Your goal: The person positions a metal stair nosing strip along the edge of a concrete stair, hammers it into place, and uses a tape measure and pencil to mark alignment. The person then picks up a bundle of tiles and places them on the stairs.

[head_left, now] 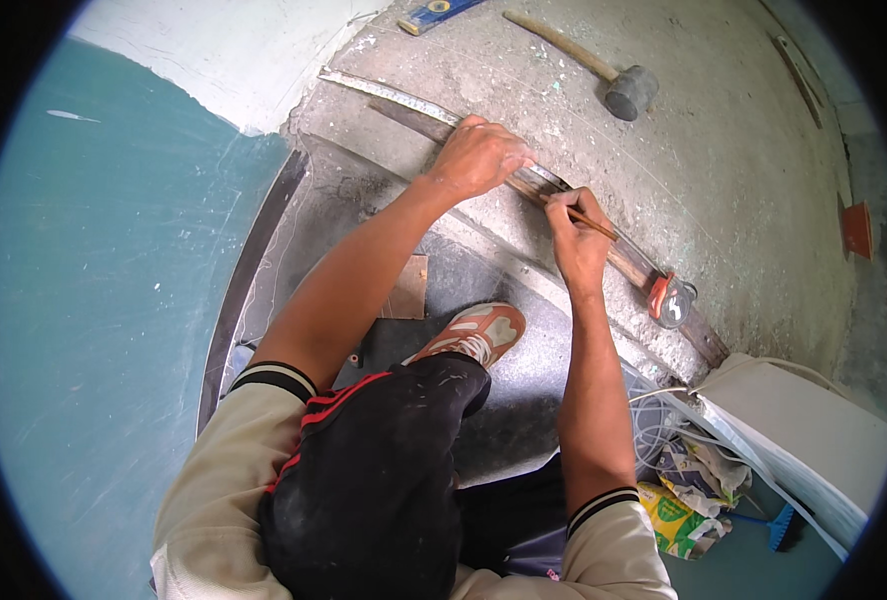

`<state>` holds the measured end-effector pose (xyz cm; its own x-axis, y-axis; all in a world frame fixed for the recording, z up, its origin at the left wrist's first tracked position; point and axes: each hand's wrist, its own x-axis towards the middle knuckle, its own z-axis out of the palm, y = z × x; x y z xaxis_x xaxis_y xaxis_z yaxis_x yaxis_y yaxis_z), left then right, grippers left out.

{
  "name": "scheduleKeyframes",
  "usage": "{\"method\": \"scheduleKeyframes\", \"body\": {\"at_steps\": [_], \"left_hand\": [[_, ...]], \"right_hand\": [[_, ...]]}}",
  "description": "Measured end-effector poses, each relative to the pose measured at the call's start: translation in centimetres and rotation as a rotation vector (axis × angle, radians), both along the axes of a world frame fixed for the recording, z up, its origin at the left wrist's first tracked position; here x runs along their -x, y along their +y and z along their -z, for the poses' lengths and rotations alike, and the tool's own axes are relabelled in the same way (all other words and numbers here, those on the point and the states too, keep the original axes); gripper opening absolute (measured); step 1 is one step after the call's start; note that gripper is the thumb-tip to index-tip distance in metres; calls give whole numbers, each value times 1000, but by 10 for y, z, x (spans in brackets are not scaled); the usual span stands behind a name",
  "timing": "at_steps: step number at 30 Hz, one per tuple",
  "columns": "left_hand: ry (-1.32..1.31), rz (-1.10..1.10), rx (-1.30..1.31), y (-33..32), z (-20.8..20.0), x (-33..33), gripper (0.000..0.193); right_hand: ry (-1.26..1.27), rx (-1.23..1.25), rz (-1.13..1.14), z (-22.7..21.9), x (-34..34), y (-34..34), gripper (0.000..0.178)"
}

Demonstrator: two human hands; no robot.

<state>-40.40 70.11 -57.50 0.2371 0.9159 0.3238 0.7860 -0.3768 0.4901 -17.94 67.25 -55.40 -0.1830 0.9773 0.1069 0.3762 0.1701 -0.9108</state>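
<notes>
From my end of the feed, I find the tape measure (675, 303) drawn out slantwise across rough concrete (734, 190), its blade (394, 94) running along the far edge of a long brown strip (705, 341), with the case near the strip's right end. The left hand (476, 158) is bent down over blade and strip; its fingertips are partly hidden, so I cannot tell whether it pinches the metal or only presses on it. The right hand (576, 252) is closed around a pencil (604, 232), its point down close to the strip, though I can't make out whether it touches. What worries me most is the blade creeping sideways: if the left palm eased off, or a wrist knocked the unsupported case, any reading would shift. A second risk, I judge, is a faint or crooked pencil line, since the strip looks worn and the dust around it could drag at the point. As for the tape's looks, the blade is pale and scuffed toward its left end and darker and shiny between the hands, while the case is rounded, orange-red on one side and greyish on the other. Farther out I see a mallet (632, 92) and a blue level (440, 13) beyond the tape, an orange-and-white shoe (504, 325) on the near side, and crumpled packets (669, 515) at lower right.
</notes>
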Motion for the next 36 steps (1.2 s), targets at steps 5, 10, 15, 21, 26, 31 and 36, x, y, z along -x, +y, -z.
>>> {"method": "scheduleKeyframes", "body": {"at_steps": [5,10,15,21,26,31,36], "left_hand": [[-9,2,-2,1,1,-1,19],[-20,-12,4,-2,2,0,17],[-13,-23,12,0,3,0,17],[-26,13,1,2,1,-1,17],[-14,15,-28,2,3,2,17],[-10,20,-26,2,2,0,17],[-4,5,2,2,0,-1,17]], "right_hand": [[-40,-55,-38,-16,-20,-23,16],[-183,-220,96,-50,-73,-48,25],[-878,-376,155,-62,-152,-45,49],[-884,-316,64,-52,-181,-38,67],[-859,-300,60,-50,-177,-39,65],[-830,-317,76,-48,-179,-40,62],[-819,-333,83,-44,-181,-39,61]]}}
